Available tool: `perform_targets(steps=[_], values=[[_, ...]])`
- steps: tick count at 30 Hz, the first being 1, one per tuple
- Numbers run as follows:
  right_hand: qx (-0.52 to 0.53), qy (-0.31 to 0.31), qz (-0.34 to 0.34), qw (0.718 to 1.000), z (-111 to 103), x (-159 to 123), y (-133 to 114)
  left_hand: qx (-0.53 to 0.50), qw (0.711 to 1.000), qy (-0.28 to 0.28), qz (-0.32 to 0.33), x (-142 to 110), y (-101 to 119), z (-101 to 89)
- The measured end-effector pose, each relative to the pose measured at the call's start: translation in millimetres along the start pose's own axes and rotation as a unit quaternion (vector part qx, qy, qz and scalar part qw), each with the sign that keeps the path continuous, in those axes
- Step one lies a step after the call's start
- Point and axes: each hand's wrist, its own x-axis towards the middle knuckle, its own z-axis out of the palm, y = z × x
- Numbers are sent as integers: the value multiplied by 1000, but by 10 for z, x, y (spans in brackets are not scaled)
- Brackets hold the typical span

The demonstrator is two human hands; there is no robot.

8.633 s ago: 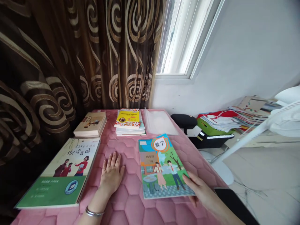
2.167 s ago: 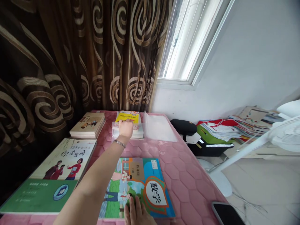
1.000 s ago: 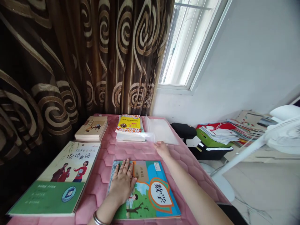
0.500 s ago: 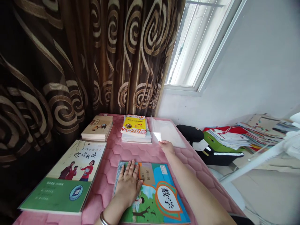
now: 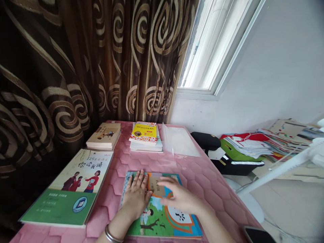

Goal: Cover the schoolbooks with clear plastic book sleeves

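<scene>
A fourth-grade maths textbook (image 5: 159, 219) with a green and blue cover lies on the pink quilted table cover (image 5: 217, 195). My left hand (image 5: 135, 197) rests flat on its upper left part, fingers stretched out, with a bracelet at the wrist. Above the book's right half is my right hand (image 5: 181, 195), slightly blurred, its fingers apart and nothing in them. Whether it touches the cover I cannot tell. Beyond the book, clear plastic sheets (image 5: 181, 141) lie at the far right of the table.
To the left lies a large green and white book (image 5: 68, 199); behind it sits a stack of tan books (image 5: 107, 133). A yellow book (image 5: 145, 131) tops a small pile at the back. A dark phone-like object (image 5: 258, 234) is at the lower right edge.
My right hand has let go of the clear plastic sheet's corner and come back over the textbook. The sheet's lifted corner has dropped. My left hand stays on the book.
</scene>
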Motion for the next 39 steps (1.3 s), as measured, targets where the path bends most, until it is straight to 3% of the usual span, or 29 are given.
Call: perform_targets(steps=[2, 4, 12, 14, 19, 21, 32, 39], values=[[-68, -89, 0, 994, 99, -170, -129, 5, 1000, -4, -1, -4, -1, -3], [-110, -133, 4, 985, 157, -244, -206, 12, 1000, -10, -1, -7, -1, -1], [-162, -157, -5, 974, 223, -284, -205, 14, 999, 21, 25, -21, -39, 1], [-151, -147, -14, 977, 224, -298, -200, -13, 999, -15, 40, -70, -61, -76], [-144, -155, -9, 977, 193, -298, -232, -97, 961, -209, 152, -217, -64, -309], [-151, -166, -1, 974, 176, -290, -254, -97, 953, -240, 157, -240, -41, -336], [-140, -177, 12, 974, 109, -343, -340, -98, 954, -238, 154, -254, -37, -308], [-98, -211, 19, 972, -53, -356, -361, -123, 947, -243, 172, -248, -67, -383]])
